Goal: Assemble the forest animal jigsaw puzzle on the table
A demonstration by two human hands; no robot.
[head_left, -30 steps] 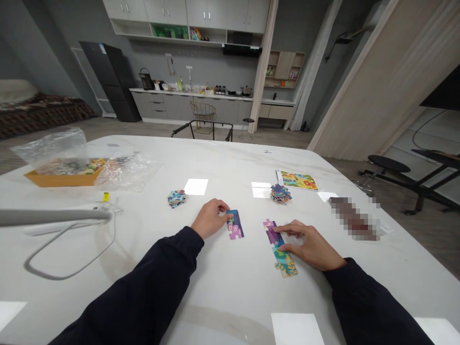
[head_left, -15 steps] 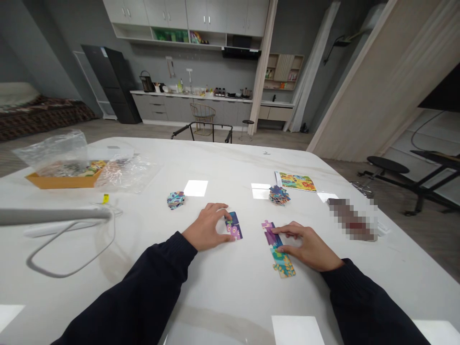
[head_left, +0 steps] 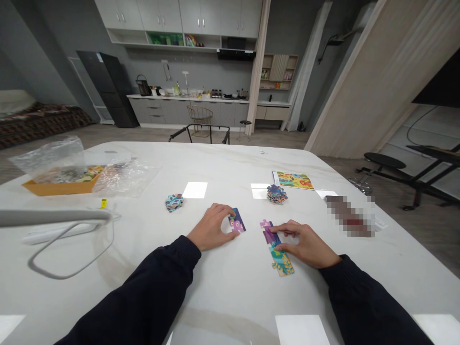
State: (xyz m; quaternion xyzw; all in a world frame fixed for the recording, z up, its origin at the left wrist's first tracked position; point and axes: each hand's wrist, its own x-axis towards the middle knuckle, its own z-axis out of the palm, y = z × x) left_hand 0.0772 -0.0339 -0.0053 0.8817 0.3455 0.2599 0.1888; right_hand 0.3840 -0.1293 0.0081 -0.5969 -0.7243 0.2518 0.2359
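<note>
On the white table, my left hand (head_left: 214, 227) curls its thumb and fingers around the left side of a small joined section of jigsaw puzzle (head_left: 237, 223), dark blue above and pink-purple below. To the right, a joined strip of jigsaw pieces (head_left: 281, 258) lies flat, coloured purple, teal and green with yellow leaves. My right hand (head_left: 304, 243) has its thumb and index finger on the strip's upper right part, the other fingers tucked in. A gap of bare table separates the two sections. Part of the left section is hidden by my fingers.
Beyond my hands lie two piles of puzzle pieces, a left pile (head_left: 174, 202) and a right pile (head_left: 276, 194). A colourful picture sheet (head_left: 295, 180) is behind the right pile. An orange box (head_left: 59, 188) with plastic wrap and a grey cable (head_left: 61, 277) occupy the left side.
My left hand has shifted slightly right with its puzzle section, which has turned a little and is nearer the strip. My right hand and the strip stay nearly in place.
</note>
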